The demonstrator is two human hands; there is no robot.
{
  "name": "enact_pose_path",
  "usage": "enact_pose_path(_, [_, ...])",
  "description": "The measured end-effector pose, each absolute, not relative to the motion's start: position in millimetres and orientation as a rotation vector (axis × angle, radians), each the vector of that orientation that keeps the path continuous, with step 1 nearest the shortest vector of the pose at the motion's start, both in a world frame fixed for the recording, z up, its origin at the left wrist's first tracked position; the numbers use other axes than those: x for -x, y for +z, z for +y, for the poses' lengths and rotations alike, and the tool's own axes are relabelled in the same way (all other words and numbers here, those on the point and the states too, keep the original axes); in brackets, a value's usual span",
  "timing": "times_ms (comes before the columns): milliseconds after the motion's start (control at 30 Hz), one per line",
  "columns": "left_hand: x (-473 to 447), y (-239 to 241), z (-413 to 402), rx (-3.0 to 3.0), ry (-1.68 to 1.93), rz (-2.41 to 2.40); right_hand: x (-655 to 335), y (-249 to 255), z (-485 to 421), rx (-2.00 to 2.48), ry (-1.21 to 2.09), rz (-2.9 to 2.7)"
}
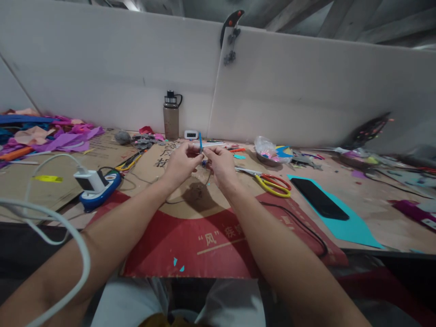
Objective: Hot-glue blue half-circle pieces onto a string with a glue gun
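Above the red and tan cardboard sheet [218,254], my left hand [181,164] and my right hand [220,165] meet with fingertips pinched together. Between them a thin blue strip [200,140] stands upright, its lower end hidden by the fingers. A thin dark wire hangs below my fingers toward the cardboard; what it joins is too small to make out. Just right of my right hand lie scissors [272,184] with red and yellow handles. Small turquoise scraps [175,262] lie on the cardboard's near part.
A blue and white power strip [100,193] holds a white charger [90,180], its white cable looping at left. A bottle [171,116] stands by the back panel. At right, a black phone [319,198] rests on turquoise sheet [357,231]. Colored fabric-like scraps [44,131] pile up far left.
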State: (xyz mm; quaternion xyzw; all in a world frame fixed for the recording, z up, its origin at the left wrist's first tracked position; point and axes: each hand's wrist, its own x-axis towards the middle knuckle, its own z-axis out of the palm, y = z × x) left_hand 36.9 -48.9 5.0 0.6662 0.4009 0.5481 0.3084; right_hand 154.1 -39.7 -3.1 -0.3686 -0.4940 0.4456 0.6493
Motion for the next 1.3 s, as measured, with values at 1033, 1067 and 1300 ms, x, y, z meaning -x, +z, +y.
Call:
enact_pose_path(1033, [-37.3,6.5,-44.1,-1.273,1.439,0.824,-153.6,-5.6,-37.6,0.926,0.722,-1.284])
enact_pose_path(1067, [-37.0,6.0,-43.9,-1.288,1.442,0.815,-153.3,-5.6,-37.8,0.914,0.715,-1.293])
enact_pose_path(1300, [-36.9,5.2,-41.7,-1.210,1.447,0.777,-151.7,-6.5,-40.5,0.854,0.689,-1.357])
